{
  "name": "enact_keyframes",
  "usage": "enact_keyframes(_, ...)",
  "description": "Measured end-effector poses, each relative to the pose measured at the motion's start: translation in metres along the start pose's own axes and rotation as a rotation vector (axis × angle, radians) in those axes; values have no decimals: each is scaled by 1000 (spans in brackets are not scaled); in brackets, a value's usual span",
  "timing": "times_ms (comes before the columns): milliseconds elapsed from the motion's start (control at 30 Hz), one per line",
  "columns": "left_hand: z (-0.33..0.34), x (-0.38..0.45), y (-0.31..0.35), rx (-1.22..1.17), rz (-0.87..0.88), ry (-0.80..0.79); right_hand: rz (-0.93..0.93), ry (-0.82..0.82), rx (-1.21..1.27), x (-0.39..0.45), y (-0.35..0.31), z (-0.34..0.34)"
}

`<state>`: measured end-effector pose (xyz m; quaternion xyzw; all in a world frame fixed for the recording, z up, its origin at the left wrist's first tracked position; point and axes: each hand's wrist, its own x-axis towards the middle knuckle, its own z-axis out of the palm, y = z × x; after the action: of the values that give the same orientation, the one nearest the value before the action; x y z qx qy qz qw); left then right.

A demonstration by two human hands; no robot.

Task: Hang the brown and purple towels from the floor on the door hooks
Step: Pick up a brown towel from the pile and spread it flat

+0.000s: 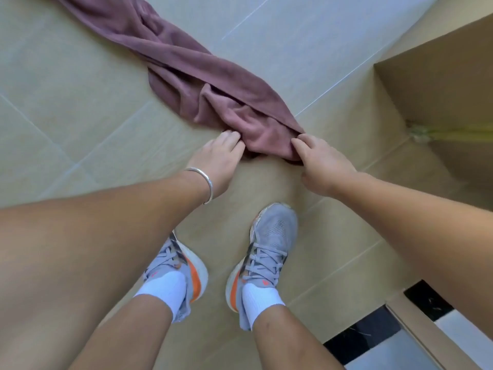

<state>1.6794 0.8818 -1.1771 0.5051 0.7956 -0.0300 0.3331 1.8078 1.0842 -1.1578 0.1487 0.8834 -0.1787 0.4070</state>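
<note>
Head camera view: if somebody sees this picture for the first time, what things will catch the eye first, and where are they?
First, the long purple towel, rumpled across the tiled floor from the upper left toward the centre. At its near end, the left hand and right hand pinch the two corners. Below them stand the grey and orange sneakers, and a silver bracelet circles the left wrist.

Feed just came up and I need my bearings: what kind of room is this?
Probably a bathroom or its doorway: pale floor tiles, a towel lying on them, and a dark stone threshold at the lower right.
</note>
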Motion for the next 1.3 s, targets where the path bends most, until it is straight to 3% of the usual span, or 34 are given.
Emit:
enact_keyframes(133,12,27,-9,79,19,76,-40,166,-223,22,11,7)
enact_keyframes(300,-3,44,-14,90,96,357,20,203,-161,27,11,-6)
enact_keyframes(367,-17,40,-19,106,110,248,37,186,-215,23,7,-21)
enact_keyframes(467,-41,14,-35,211,-43,-24,16,192,-271,7,-2,-48)
enact_keyframes(567,-78,-24,-53,246,-106,-126,-47,216,-303,-13,-16,-85)
enact_keyframes(733,-149,-80,-88,114,-140,-319,-59,154,-461,-40,-58,-157)
enact_keyframes(833,-197,-106,-110,84,-151,-344,-63,127,-503,-51,-82,-203)
enact_keyframes(1000,-288,-148,-152,67,-266,-205,-58,133,-501,-59,-131,-301)
enact_keyframes(1300,-449,-236,-262,9,-519,66,-161,337,-428,-73,-261,-512)
